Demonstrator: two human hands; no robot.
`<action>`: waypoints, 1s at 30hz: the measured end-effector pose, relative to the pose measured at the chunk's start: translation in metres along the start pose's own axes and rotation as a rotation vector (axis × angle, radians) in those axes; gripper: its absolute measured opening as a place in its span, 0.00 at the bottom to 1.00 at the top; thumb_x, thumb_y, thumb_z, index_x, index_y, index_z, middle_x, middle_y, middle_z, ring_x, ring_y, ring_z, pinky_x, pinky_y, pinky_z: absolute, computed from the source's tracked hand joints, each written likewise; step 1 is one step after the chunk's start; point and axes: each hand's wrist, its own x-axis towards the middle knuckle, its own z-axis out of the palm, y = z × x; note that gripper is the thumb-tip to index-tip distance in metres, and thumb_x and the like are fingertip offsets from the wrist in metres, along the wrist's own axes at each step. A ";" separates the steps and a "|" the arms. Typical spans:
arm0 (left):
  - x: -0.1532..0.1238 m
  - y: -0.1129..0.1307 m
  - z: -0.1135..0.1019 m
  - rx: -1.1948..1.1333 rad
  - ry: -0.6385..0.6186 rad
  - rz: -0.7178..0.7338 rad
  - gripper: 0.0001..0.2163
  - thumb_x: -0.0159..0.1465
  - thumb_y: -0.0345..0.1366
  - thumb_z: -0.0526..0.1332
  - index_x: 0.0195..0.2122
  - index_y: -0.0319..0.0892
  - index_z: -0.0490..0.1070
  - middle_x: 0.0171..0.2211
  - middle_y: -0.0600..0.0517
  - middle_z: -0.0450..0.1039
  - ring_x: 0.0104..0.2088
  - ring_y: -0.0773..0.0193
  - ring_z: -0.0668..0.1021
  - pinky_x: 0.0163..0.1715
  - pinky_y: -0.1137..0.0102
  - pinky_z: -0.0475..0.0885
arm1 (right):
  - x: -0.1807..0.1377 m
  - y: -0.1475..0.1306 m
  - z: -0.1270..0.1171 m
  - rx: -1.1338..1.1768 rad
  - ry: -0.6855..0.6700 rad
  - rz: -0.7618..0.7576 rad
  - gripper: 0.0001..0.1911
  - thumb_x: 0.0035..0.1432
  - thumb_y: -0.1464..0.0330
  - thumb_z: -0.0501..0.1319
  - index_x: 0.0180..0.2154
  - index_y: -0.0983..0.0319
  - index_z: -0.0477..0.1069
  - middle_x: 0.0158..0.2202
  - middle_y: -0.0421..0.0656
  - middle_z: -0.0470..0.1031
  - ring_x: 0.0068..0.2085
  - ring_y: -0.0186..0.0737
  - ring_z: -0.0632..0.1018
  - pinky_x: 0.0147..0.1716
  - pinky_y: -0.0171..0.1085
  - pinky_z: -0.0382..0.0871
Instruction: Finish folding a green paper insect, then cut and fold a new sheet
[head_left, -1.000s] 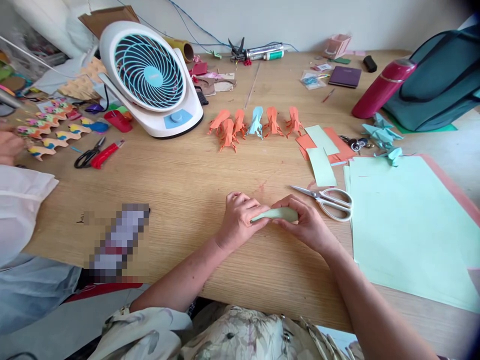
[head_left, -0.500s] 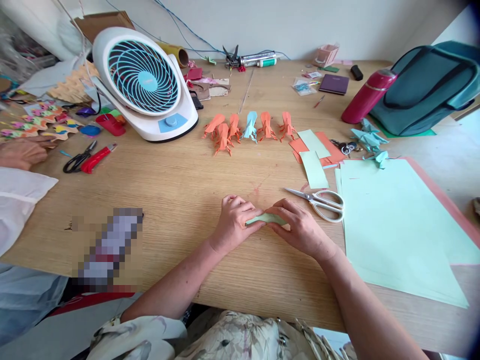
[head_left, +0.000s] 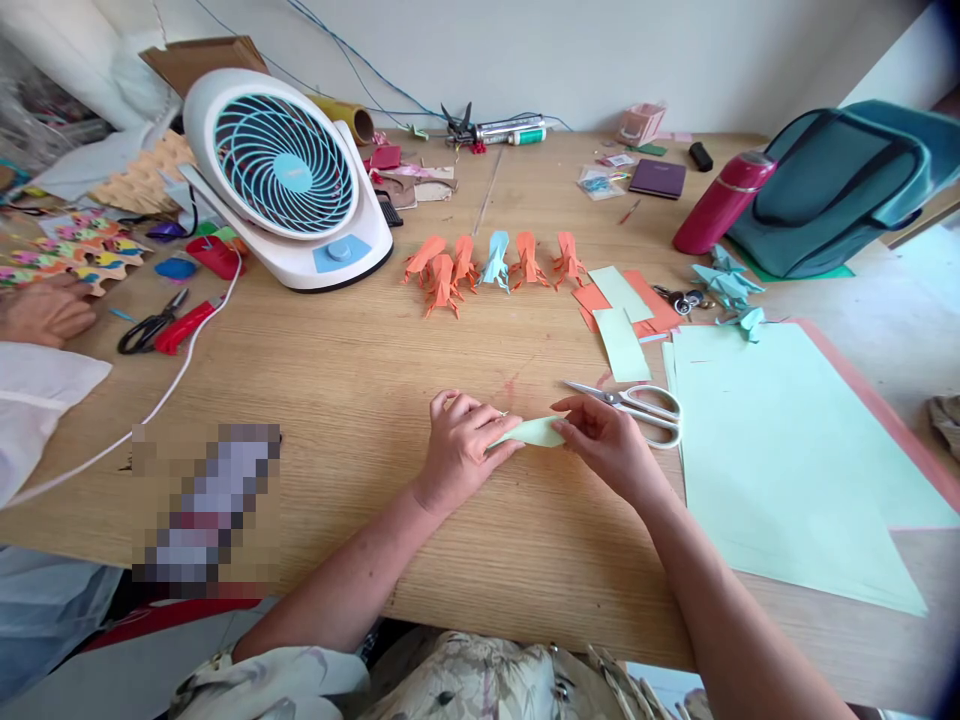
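Note:
A narrow piece of pale green paper (head_left: 537, 432), folded lengthwise, is held between my two hands just above the table. My left hand (head_left: 461, 440) pinches its left end, fingers on top and thumb at the near edge. Its right end sits between the thumb and fingers of my right hand (head_left: 600, 438). White-handled scissors (head_left: 651, 412) lie right behind my right hand. Farther back stands a row of folded paper figures: several orange ones (head_left: 529, 260) and a light blue one (head_left: 496, 262).
Green paper slips (head_left: 621, 343) and large green sheets (head_left: 780, 450) lie to the right. A fan (head_left: 292, 180), red-handled cutter (head_left: 184, 328) and white cord (head_left: 196, 350) are on the left, near another person's hand (head_left: 49, 312). A pink bottle (head_left: 724, 205) stands by a teal bag (head_left: 817, 200).
My right hand has slid right along the paper, baring more of its middle. My left hand keeps its pinch. A white cord now lies across the table's left side.

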 end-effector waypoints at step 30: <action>0.002 -0.008 -0.002 -0.030 -0.042 -0.019 0.08 0.64 0.45 0.65 0.42 0.51 0.79 0.32 0.54 0.80 0.38 0.59 0.73 0.50 0.57 0.58 | -0.003 -0.011 0.000 -0.136 -0.096 -0.279 0.15 0.61 0.63 0.63 0.49 0.58 0.76 0.33 0.43 0.72 0.31 0.39 0.74 0.34 0.40 0.73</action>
